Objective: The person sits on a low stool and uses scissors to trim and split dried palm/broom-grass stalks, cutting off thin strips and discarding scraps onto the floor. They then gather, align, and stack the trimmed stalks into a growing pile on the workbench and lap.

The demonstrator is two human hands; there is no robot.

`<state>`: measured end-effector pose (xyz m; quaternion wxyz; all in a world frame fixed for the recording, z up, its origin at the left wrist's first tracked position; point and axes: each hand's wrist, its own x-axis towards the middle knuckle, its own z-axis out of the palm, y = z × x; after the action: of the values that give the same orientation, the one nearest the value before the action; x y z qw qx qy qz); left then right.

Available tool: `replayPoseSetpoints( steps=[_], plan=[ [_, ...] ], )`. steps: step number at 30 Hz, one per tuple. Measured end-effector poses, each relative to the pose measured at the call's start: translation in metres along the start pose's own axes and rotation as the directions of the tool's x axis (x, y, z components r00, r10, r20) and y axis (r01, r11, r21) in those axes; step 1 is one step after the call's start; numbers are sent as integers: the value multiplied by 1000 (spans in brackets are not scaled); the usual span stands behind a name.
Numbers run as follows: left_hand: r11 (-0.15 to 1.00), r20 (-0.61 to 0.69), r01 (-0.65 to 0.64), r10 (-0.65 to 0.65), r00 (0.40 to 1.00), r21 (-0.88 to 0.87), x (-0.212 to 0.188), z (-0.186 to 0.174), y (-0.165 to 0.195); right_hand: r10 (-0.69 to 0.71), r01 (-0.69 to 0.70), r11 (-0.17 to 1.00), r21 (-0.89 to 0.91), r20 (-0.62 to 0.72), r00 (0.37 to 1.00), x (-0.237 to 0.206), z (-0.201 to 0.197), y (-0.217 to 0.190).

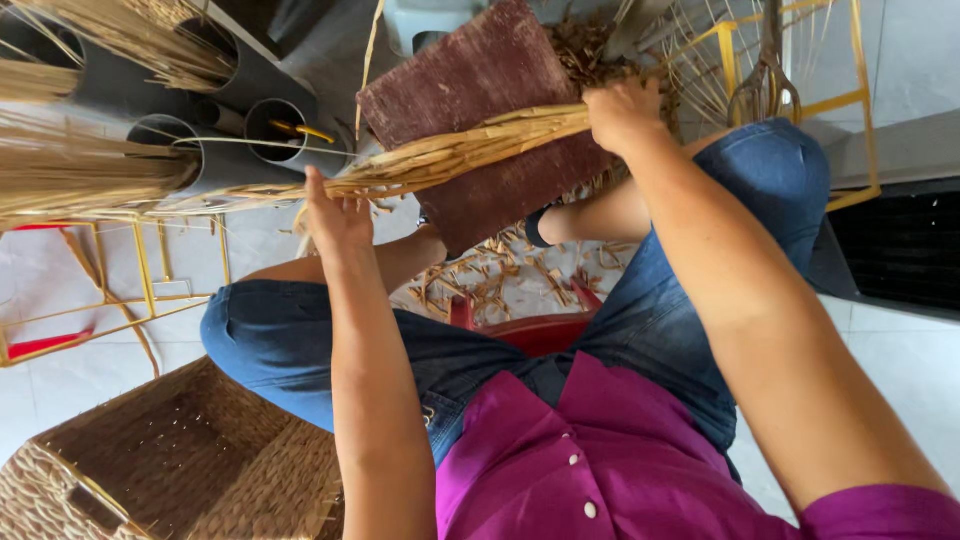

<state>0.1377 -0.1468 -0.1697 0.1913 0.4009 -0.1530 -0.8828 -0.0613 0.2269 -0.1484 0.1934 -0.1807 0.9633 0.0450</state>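
Observation:
A bundle of dry straw-coloured stalks (455, 152) stretches across a dark red board (470, 80) in front of my knees. My right hand (622, 110) grips the thick end of the bundle at the upper right. My left hand (338, 215) is at the thinner end on the left, fingers touching the stalks. Both forearms reach out over my blue jeans and purple shirt.
Grey tubes (215, 160) holding more dry stalks stand at the upper left. A woven basket (180, 460) sits at the lower left. Yellow wire frames (150, 290) lie left, and another (800, 100) at the upper right. Cut scraps (490, 275) litter the tiled floor, and a red stool (530, 330) is under me.

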Motion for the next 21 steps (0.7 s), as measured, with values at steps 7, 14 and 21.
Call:
replayPoseSetpoints(
  steps=[7, 14, 21],
  plan=[
    [821, 52, -465, 476, 878, 332, -18, 17, -21, 65, -76, 993, -93, -111, 992, 5, 15, 0],
    [518, 321, -637, 573, 754, 571, -48, 59, -34, -6, -1, 998, -60, -108, 994, -5, -2, -7],
    [682, 563, -595, 315, 764, 426, -94, 74, -32, 34, -54, 990, 130, 158, 987, -13, -15, -14]
  ],
)
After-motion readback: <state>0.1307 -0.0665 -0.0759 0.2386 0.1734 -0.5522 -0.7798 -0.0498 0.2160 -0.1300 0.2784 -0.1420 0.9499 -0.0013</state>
